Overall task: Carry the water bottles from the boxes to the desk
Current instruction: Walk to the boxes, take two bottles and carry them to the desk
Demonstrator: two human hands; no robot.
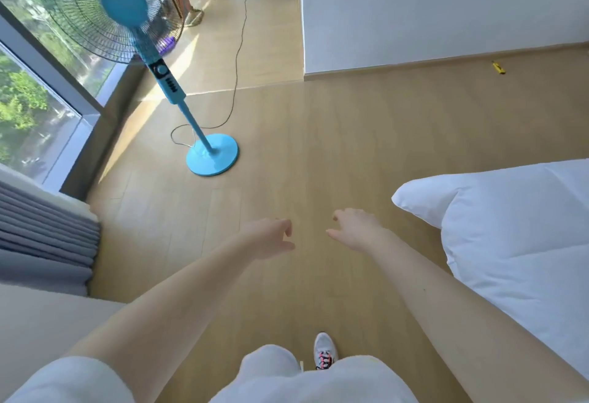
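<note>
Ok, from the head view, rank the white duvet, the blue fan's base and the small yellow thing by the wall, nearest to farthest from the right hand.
1. white duvet, just to the right of the right hand.
2. blue fan base, ahead and to the left, on the floor.
3. yellow object, far ahead on the right, at the foot of the wall.

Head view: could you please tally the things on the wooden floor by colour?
Blue: 1, blue plastic pedestal fan
Yellow: 1, small yellow tool
Black: 1, thin black cable
White: 1, white laced shoe
Purple: 1, blurred purple object
Total: 5
</note>
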